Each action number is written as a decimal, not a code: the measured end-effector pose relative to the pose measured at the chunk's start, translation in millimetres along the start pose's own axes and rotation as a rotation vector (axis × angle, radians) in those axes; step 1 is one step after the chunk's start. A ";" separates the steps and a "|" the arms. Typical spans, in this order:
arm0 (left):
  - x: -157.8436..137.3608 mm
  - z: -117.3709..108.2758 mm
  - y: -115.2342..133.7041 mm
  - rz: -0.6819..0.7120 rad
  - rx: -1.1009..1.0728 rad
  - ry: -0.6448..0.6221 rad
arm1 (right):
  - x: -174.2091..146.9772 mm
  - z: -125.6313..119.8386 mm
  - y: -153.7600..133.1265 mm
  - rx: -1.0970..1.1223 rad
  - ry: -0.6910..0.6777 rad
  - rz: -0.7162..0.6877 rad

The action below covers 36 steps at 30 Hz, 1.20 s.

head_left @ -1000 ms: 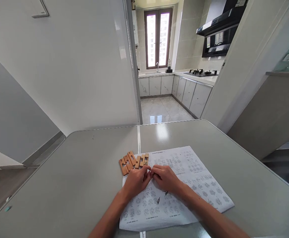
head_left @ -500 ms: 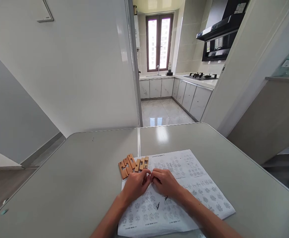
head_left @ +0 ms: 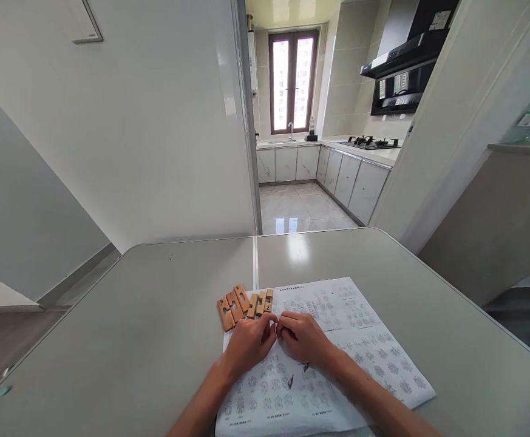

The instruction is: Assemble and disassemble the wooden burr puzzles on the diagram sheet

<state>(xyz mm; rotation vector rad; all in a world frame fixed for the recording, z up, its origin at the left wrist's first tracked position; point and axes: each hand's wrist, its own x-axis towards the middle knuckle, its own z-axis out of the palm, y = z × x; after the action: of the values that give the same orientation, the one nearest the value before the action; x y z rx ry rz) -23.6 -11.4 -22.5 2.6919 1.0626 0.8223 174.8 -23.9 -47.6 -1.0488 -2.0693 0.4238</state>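
Note:
Both hands rest close together on a large printed sheet [head_left: 337,388], knuckles up, fingertips nearly meeting. My left hand [head_left: 252,340] has its fingers curled closed, and I see nothing in it. Curled the same way, my right hand [head_left: 305,337] also shows nothing between its fingers. Just beyond my left hand lie several wooden puzzle pieces. Three are flat reddish-brown boards [head_left: 234,308] with cut-out slots and dark numbers. Beside them on the right are three lighter notched wooden sticks [head_left: 261,303], one marked with a number. The undersides of my fingers are hidden.
The sheet carries rows of small line drawings and lies on a grey-green table [head_left: 132,340] with a seam [head_left: 255,261] down its far half. A white wall [head_left: 164,121] stands beyond on the left; a doorway opens onto a kitchen with cabinets [head_left: 287,164].
The view has shifted very slightly. My hands, the sheet and the wooden pieces keep their places relative to each other.

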 end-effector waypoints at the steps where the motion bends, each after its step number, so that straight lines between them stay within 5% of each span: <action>1: 0.0 -0.3 0.3 0.000 -0.002 -0.001 | -0.2 0.1 0.1 0.003 -0.001 -0.001; 16: 0.7 -0.3 1.3 -0.013 0.030 0.099 | 1.1 -0.2 -0.7 0.008 0.006 0.009; 30: 11.7 -15.7 -20.1 -0.363 0.059 0.455 | 1.7 -1.5 -3.7 0.025 -0.010 0.019; 36: 8.5 -17.7 -46.0 -0.584 0.161 0.384 | 1.3 -3.5 -3.6 0.029 -0.023 0.018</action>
<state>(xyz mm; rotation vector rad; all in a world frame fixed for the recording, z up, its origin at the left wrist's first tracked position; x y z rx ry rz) -55.2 27.1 -18.1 2.1601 1.9410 1.1798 175.0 -25.2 -42.5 -1.0510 -2.0692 0.4764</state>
